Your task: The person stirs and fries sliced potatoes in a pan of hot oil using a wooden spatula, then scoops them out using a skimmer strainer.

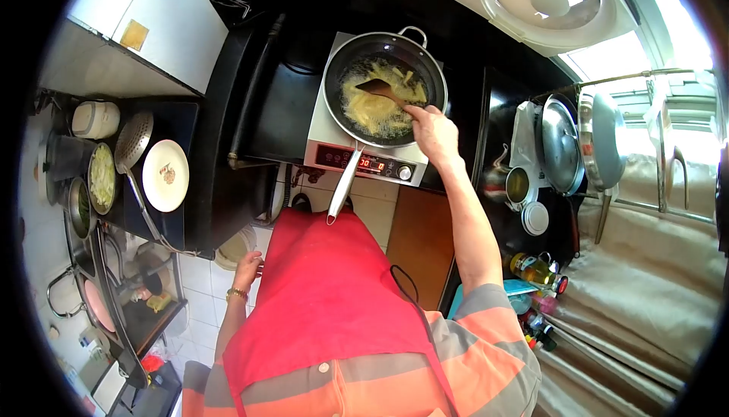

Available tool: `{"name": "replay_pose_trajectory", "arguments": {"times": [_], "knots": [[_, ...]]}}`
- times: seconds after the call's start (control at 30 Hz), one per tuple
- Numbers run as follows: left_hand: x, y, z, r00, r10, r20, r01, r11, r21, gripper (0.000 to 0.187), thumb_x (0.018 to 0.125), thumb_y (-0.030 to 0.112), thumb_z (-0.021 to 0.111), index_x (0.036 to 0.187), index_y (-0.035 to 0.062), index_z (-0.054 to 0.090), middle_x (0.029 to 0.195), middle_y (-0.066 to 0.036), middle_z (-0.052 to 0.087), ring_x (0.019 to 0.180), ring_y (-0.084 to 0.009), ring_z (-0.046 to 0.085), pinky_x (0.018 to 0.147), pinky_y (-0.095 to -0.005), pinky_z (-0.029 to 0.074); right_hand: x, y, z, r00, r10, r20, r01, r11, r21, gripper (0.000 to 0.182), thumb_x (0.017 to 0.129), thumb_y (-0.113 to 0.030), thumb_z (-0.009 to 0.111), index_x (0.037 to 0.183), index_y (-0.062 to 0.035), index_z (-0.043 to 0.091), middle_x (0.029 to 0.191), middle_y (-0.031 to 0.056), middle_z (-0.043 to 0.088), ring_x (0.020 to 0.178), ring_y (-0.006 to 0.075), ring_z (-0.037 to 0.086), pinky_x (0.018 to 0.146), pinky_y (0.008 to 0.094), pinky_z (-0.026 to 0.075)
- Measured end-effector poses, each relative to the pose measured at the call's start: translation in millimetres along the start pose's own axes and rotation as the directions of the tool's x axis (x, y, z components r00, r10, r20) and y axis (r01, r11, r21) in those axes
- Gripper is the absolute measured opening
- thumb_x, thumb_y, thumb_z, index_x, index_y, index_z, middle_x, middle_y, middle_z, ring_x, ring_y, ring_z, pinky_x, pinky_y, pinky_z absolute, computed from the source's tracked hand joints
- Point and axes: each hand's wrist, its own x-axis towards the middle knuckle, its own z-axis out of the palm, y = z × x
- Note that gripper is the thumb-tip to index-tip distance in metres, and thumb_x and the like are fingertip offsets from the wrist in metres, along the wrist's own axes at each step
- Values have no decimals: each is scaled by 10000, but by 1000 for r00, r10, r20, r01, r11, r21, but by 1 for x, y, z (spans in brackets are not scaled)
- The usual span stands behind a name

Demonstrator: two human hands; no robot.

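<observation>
My right hand [438,138] is closed around the handle of a brown wooden spatula [377,88]. The spatula's blade reaches into a dark wok [331,97], over pale yellow strips of food [372,112] in bubbling oil. Under the wok is an induction cooker [320,132] with lit red digits on its front panel. The wok's long metal handle [345,186] points toward my red apron. My left hand [247,271] hangs low beside the apron, its fingers loosely bent and apart, with nothing visible in it.
On the left counter are a white plate [165,177], a perforated skimmer [135,138] and a bowl of pale green shreds [102,177]. A metal pot [507,183], a hanging lid [562,144] and an oil bottle [534,268] stand out on the right.
</observation>
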Motion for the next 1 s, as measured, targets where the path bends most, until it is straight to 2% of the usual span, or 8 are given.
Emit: {"name": "replay_pose_trajectory", "arguments": {"times": [0.2, 0.27, 0.4, 0.5, 0.67, 0.8, 0.87, 1.0], "knots": [[1, 12, -2, 999, 49, 17, -49, 999, -4, 404, 1004, 250, 600, 1358, 56, 602, 1070, -86, 713, 875, -175, 698, 742, -310, 544, -19, -5, -7, 995, -53, 81, 65, 987, -150, 373, 917, -82, 567, 1201, -212, 771, 943, 145, 678, 868, 325, 726, 757, 437, 590], [0, 20, 0, 999, 40, -10, -39, 999, 11, 416, 1000, 268, 598, 1358, 55, 601, 1088, -87, 705, 912, -183, 695, 777, -322, 546, -28, 5, -16, 997, -67, 31, 71, 983, -167, 347, 932, -94, 590, 1205, -213, 768, 884, 88, 668, 834, 293, 704, 757, 409, 578], [0, 21, 2, 999, 24, -22, -24, 1000, 7, 403, 994, 236, 602, 1353, 53, 602, 1063, -80, 710, 882, -178, 698, 746, -314, 548, -50, 7, -40, 997, 63, 39, -60, 996, -63, 322, 928, -117, 617, 1211, -156, 766, 906, 119, 698, 885, 331, 705, 790, 433, 569], [3, 11, 3, 1000, -2, -4, 2, 1000, 8, 387, 995, 210, 604, 1348, 52, 605, 1038, -72, 715, 849, -172, 698, 709, -304, 547, -67, 15, -42, 982, 158, 102, -177, 960, 219, 343, 914, -131, 636, 1233, -53, 733, 1049, 192, 743, 1013, 369, 714, 887, 433, 564], [5, 7, 3, 1000, -11, 12, 11, 998, 54, 374, 1003, 196, 601, 1348, 51, 608, 1033, -79, 719, 847, -170, 699, 700, -297, 548, -82, -2, -22, 945, 186, 268, -296, 833, 467, 365, 946, -126, 621, 1289, -29, 701, 1051, 239, 756, 974, 321, 755, 887, 393, 558], [10, 10, 2, 1000, 4, 2, -4, 999, 33, 392, 1001, 204, 596, 1361, 47, 603, 1054, -84, 720, 873, -174, 700, 724, -300, 548, -79, 3, 0, 958, 126, 259, -217, 908, 359, 361, 937, -125, 628, 1278, -37, 710, 1058, 249, 748, 1022, 379, 734, 912, 420, 555], [5, 24, 4, 1000, -5, -10, 5, 1000, 16, 408, 998, 211, 592, 1370, 44, 599, 1067, -83, 719, 891, -176, 698, 743, -308, 546, -79, 16, 15, 980, 162, 115, -192, 922, 336, 353, 932, -120, 625, 1263, -38, 715, 1061, 251, 745, 1039, 398, 723, 918, 433, 553], [5, 23, 4, 999, 25, -21, -25, 1000, 6, 416, 994, 215, 590, 1372, 40, 598, 1073, -84, 720, 879, -177, 696, 740, -316, 544, -77, 23, 5, 949, 294, 114, -315, 863, 396, 341, 956, -147, 592, 1262, -60, 716, 1112, 247, 733, 1074, 416, 699, 938, 488, 542]]}}
